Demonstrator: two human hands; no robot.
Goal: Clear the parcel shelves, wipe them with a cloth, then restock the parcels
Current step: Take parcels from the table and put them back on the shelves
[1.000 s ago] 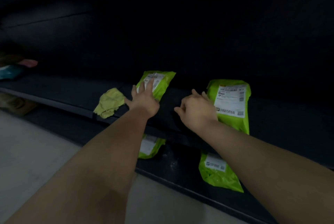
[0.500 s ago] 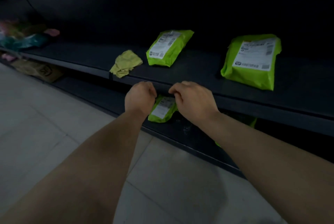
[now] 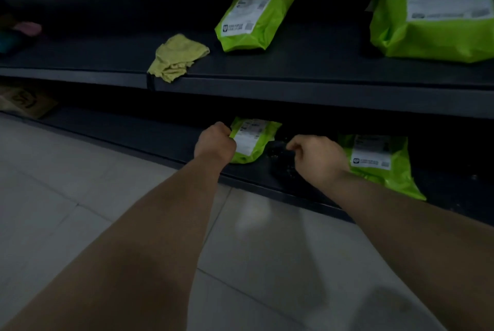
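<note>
Head cam is showing both arms reaching to the lower shelf [image 3: 133,138]. L hand [image 3: 215,143] is curling its fingers round the left edge of a small green parcel [image 3: 254,143], which is lying there label up. R hand [image 3: 318,155] is sitting w/ fingers curled at a dark lump [image 3: 279,155] between that parcel and a second green parcel [image 3: 382,170]; can't tell if it's gripping anything. On the upper shelf [image 3: 294,95] a yellow cloth [image 3: 176,56] is lying crumpled at the front edge. To its right a mid green parcel [image 3: 254,20] and a big green parcel [image 3: 433,26] are sitting well apart.
</note>
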